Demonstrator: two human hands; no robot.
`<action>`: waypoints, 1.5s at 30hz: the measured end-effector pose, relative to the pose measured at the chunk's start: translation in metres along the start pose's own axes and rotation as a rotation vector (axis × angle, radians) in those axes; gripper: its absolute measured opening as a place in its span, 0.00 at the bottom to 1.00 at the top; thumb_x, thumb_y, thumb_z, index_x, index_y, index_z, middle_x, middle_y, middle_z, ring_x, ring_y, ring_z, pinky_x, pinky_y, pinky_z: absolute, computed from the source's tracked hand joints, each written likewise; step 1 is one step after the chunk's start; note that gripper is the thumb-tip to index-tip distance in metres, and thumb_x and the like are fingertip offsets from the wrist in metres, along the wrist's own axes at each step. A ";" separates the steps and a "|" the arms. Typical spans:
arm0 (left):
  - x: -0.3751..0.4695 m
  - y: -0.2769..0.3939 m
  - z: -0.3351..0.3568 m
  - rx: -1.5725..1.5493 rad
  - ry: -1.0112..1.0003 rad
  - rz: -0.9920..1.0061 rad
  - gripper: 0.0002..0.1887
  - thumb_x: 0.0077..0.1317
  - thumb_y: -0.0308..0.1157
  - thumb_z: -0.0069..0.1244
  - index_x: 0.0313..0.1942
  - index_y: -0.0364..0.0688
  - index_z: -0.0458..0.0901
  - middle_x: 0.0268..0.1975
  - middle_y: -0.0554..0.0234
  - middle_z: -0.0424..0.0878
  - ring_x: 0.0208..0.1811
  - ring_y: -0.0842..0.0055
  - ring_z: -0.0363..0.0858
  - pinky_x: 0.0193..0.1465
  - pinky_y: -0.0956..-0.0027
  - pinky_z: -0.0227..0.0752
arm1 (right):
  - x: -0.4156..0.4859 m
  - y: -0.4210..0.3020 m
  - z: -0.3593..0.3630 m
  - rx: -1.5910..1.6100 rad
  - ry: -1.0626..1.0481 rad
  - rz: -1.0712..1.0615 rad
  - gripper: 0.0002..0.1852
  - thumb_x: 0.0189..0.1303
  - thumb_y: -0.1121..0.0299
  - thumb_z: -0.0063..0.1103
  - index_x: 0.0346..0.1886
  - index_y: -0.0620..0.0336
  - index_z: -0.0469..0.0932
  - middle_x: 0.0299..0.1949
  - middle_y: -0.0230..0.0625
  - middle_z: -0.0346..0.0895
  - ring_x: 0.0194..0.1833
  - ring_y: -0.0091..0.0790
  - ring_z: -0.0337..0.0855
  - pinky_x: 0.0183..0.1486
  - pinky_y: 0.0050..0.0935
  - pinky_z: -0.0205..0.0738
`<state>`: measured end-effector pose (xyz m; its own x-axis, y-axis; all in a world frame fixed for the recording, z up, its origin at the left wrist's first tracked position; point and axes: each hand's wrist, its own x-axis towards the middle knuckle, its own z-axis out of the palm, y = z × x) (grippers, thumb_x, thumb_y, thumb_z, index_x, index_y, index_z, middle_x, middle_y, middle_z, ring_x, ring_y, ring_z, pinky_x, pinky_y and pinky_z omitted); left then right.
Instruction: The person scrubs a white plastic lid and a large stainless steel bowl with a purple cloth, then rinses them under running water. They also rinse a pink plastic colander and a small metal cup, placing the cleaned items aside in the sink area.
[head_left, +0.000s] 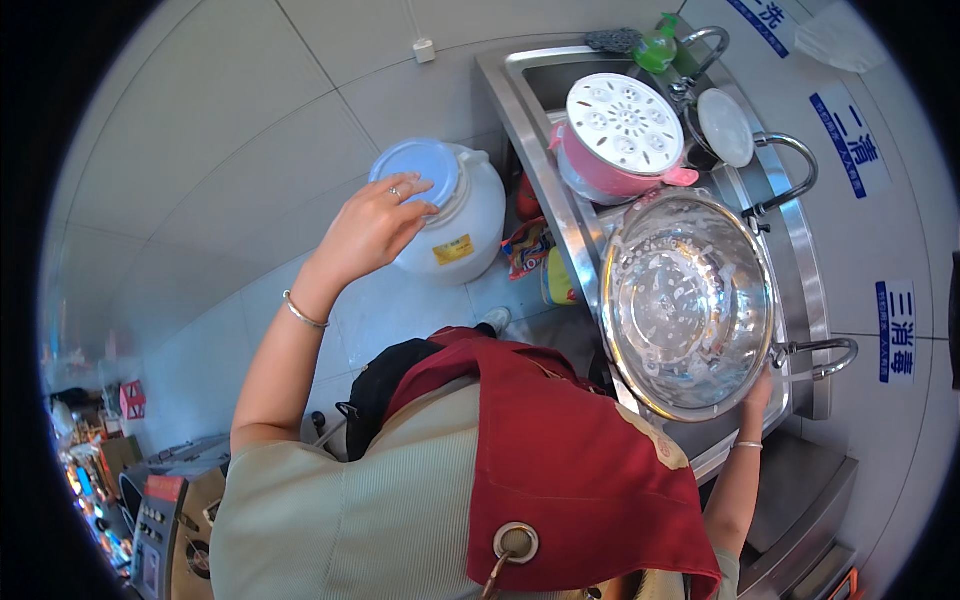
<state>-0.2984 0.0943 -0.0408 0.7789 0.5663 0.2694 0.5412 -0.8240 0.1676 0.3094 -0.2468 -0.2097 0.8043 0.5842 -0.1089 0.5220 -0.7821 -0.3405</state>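
My left hand (379, 225) is held over the light-blue lid (427, 169) of a white plastic barrel (476, 217), fingers spread and holding nothing; whether it touches the lid is unclear. My right hand (759, 391) grips the near rim of a large metal bowl (671, 300), its fingers mostly hidden by the bowl. Suds and droplets coat the bowl's inside, which faces up, tilted over the steel sink (574, 240). Beyond the bowl, a pink plastic basin (600, 161) with a perforated white plate (626, 124) on it stands in the sink.
Several curved faucets (791, 176) line the wall side of the sink. A green pump bottle (656, 49) and a grey scouring pad (613, 40) lie at its far corner, near a white round lid (725, 127). Packages (529, 244) stand on the floor beside the sink.
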 end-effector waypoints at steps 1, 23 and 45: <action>-0.002 -0.002 0.000 0.001 -0.008 -0.005 0.07 0.55 0.27 0.49 0.35 0.43 0.79 0.49 0.61 0.76 0.53 0.64 0.71 0.53 0.63 0.67 | -0.001 -0.004 -0.003 0.026 -0.008 0.044 0.24 0.64 0.55 0.33 0.52 0.63 0.68 0.45 0.53 0.74 0.48 0.49 0.74 0.51 0.38 0.64; -0.009 -0.013 0.009 -0.019 -0.008 -0.059 0.06 0.55 0.28 0.49 0.34 0.42 0.80 0.45 0.62 0.78 0.48 0.65 0.74 0.50 0.63 0.68 | -0.017 -0.037 -0.027 1.055 -0.108 0.403 0.10 0.58 0.68 0.48 0.35 0.66 0.76 0.29 0.35 0.77 0.27 0.27 0.77 0.27 0.24 0.71; -0.008 -0.012 0.013 -0.057 -0.010 -0.100 0.06 0.56 0.28 0.48 0.34 0.42 0.80 0.39 0.60 0.80 0.42 0.65 0.77 0.46 0.64 0.69 | -0.003 -0.017 -0.023 -0.048 -0.187 -0.008 0.15 0.59 0.68 0.39 0.43 0.66 0.71 0.41 0.48 0.75 0.41 0.40 0.75 0.45 0.37 0.66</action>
<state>-0.3073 0.0995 -0.0572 0.7250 0.6460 0.2390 0.5981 -0.7625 0.2467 0.3046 -0.2408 -0.1817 0.7357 0.6170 -0.2794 0.5445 -0.7841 -0.2978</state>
